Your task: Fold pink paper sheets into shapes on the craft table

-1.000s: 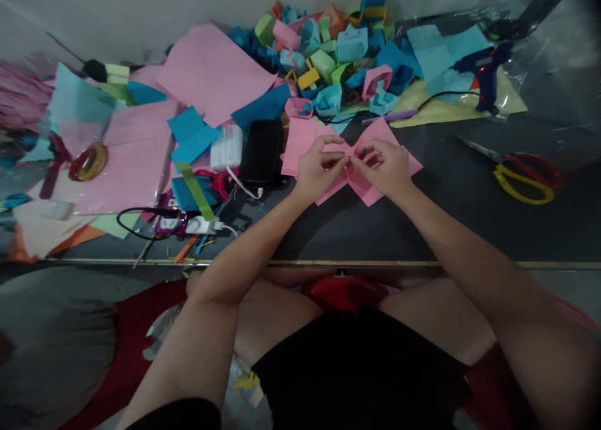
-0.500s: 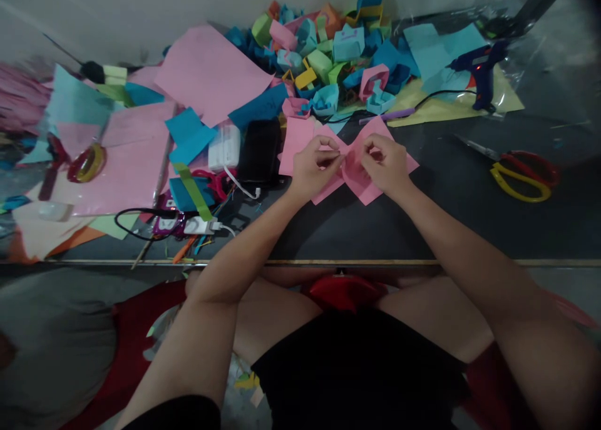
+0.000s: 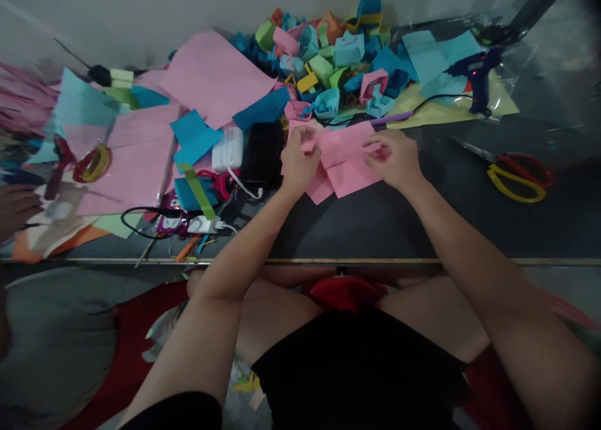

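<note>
A folded sheet of pink paper (image 3: 350,158) spans the space between my two hands, above the dark table. At its left side, the fingers of my left hand (image 3: 299,161) are closed on an edge of the paper. My right hand (image 3: 397,158) pinches the right edge, thumb and fingers curled together. More pink paper (image 3: 318,186) lies underneath, near my left hand. Fold lines show across the middle of the held sheet; my fingers hide its outer edges.
Red-and-yellow scissors (image 3: 516,173) lie at the right, a blue glue gun (image 3: 479,79) behind them. Small folded paper boxes (image 3: 348,49) pile up at the back. A black phone (image 3: 263,151) and white charger (image 3: 228,148) sit left. Another person's hand (image 3: 17,211) is at the far left.
My hands have moved apart, and the pink paper, bent up in the middle before, now lies flatter between them. Another person's hand has come into view at the left.
</note>
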Action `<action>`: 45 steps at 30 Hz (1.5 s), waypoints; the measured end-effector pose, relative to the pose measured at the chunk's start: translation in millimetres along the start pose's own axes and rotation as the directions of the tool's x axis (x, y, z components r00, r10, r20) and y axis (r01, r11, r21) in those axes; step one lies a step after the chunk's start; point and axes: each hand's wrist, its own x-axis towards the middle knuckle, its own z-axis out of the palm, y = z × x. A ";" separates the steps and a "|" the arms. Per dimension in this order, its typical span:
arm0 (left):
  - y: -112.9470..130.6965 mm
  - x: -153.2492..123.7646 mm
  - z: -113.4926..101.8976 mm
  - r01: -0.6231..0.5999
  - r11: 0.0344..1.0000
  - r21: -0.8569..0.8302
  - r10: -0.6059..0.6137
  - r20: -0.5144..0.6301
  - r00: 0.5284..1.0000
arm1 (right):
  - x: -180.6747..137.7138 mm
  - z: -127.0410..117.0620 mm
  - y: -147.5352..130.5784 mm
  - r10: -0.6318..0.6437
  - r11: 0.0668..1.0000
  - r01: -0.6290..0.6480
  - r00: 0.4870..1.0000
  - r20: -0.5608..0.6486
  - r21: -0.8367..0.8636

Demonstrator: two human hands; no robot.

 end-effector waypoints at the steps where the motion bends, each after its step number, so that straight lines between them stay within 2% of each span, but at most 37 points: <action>1: 1.0 1.5 -2.6 -0.052 0.996 0.070 0.051 0.010 0.999 | -0.9 2.5 -0.1 -0.047 0.998 0.051 0.993 0.113 -0.035; 3: 8.7 0.0 -3.6 -0.178 0.972 0.151 0.161 0.115 0.980 | -3.0 8.7 -1.5 -0.071 0.988 0.108 0.952 0.299 -0.109; 5: 23.7 -9.2 2.3 -0.300 0.945 0.127 0.251 0.303 0.919 | -4.8 14.5 -2.9 -0.017 0.979 0.097 0.917 0.398 -0.182; 7: 41.8 -24.5 12.9 -0.375 0.925 0.059 0.302 0.485 0.821 | -6.0 18.3 -2.2 0.037 0.972 0.064 0.909 0.416 -0.227; 8: 50.2 -32.5 18.1 -0.386 0.920 0.064 0.291 0.548 0.784 | -6.4 19.5 -0.6 0.046 0.971 0.053 0.914 0.403 -0.232; 9: 57.3 -39.6 22.1 -0.376 0.921 0.103 0.247 0.592 0.767 | -6.7 20.2 1.9 0.044 0.972 0.048 0.924 0.381 -0.229; 13: 65.1 -47.3 18.2 -0.346 0.900 0.264 0.080 0.681 0.728 | -7.7 21.2 15.5 0.046 0.976 0.020 0.954 0.298 -0.215; 15: 59.6 -40.0 7.3 -0.387 0.885 0.259 0.091 0.720 0.688 | -7.9 19.9 17.6 0.052 0.977 0.008 0.960 0.274 -0.215; 18: 51.8 -27.1 -6.4 -0.468 0.861 0.198 0.149 0.784 0.603 | -6.7 14.3 9.1 -0.001 0.975 0.053 0.972 0.233 -0.216; 21: 51.4 -21.1 -8.7 -0.520 0.833 0.189 0.157 0.820 0.551 | -4.0 6.3 -5.3 -0.081 0.972 0.129 0.968 0.236 -0.196; 24: 55.6 -21.5 -3.6 -0.562 0.798 0.219 0.182 0.801 0.570 | -3.2 0.3 -15.4 -0.151 0.975 0.190 0.947 0.283 -0.117; 28: 56.2 -21.3 1.0 -0.599 0.755 0.267 0.258 0.719 0.645 | -7.2 -4.1 -20.8 -0.211 0.976 0.220 0.934 0.288 0.002; 30: 53.5 -19.0 -0.1 -0.606 0.741 0.288 0.304 0.661 0.686 | -9.2 -5.6 -22.4 -0.229 0.973 0.231 0.938 0.258 0.023; 33: 50.7 -16.1 -4.5 -0.604 0.743 0.288 0.378 0.564 0.734 | -10.5 -5.7 -25.0 -0.235 0.971 0.238 0.963 0.134 -0.004; 37: 55.3 -18.3 -9.9 -0.655 0.702 0.280 0.483 0.488 0.727 | -11.1 -2.0 -29.1 -0.260 0.963 0.263 0.964 0.048 -0.063; 45: 64.6 -22.8 -9.0 -0.702 0.647 0.299 0.533 0.482 0.696 | -11.5 -1.1 -36.6 -0.348 0.928 0.354 0.935 0.066 -0.117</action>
